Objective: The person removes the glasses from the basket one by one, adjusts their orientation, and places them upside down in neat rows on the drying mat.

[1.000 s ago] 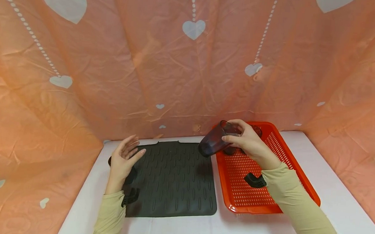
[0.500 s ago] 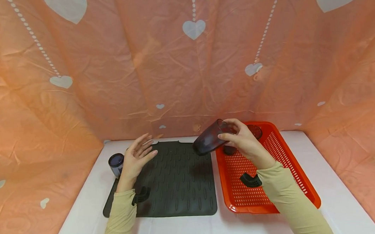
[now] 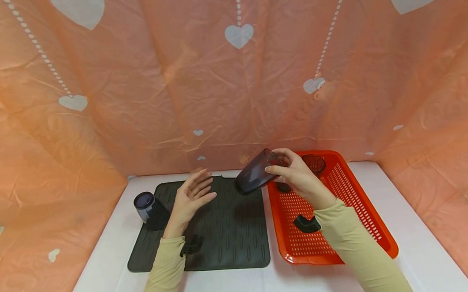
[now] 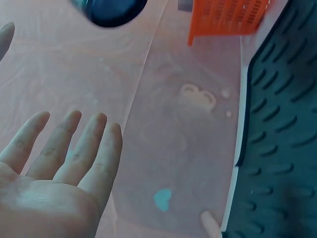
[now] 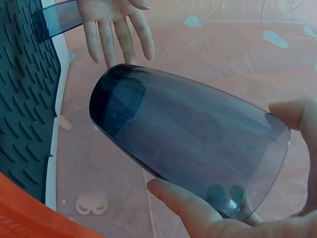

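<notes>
At frame centre the right hand (image 3: 296,175) holds a dark tinted cup (image 3: 253,178) tilted in the air, fingers (image 5: 193,208) and thumb clamped on its rim end, above the gap between the dark ridged mat (image 3: 229,234) and the orange basket (image 3: 372,228). The left hand (image 3: 189,201) hovers over the mat, fingers (image 4: 94,153) straight and slightly apart, empty. A second cup (image 3: 149,207) lies at the mat's left edge on the counter (image 3: 250,288).

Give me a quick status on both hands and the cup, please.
Right hand grips tinted cup, tilted, in the air between mat and orange tray. Left hand open, over mat. Second cup at mat's left edge.
</notes>
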Action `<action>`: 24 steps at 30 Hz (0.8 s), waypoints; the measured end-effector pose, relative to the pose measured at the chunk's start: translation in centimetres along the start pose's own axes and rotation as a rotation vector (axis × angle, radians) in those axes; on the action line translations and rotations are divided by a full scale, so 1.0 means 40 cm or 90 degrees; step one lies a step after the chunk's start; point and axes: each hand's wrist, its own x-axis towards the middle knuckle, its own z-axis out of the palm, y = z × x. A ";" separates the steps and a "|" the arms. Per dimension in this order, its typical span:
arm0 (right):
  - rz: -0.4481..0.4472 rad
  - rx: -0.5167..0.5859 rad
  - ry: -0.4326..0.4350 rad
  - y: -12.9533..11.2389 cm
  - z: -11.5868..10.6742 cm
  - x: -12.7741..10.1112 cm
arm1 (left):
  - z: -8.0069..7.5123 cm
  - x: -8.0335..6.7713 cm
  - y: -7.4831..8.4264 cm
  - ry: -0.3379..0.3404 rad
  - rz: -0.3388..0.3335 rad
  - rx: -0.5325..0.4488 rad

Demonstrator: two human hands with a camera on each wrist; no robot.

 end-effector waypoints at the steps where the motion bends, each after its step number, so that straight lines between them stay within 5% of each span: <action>1: 0.001 -0.001 -0.001 0.001 0.001 0.001 | 0.007 0.002 -0.003 -0.006 -0.002 -0.005; 14: 0.006 0.014 -0.007 0.015 0.013 0.005 | 0.075 0.022 -0.045 -0.049 0.007 -0.026; 24: 0.018 0.018 -0.013 0.017 0.030 0.006 | 0.123 0.027 -0.058 -0.012 -0.017 0.000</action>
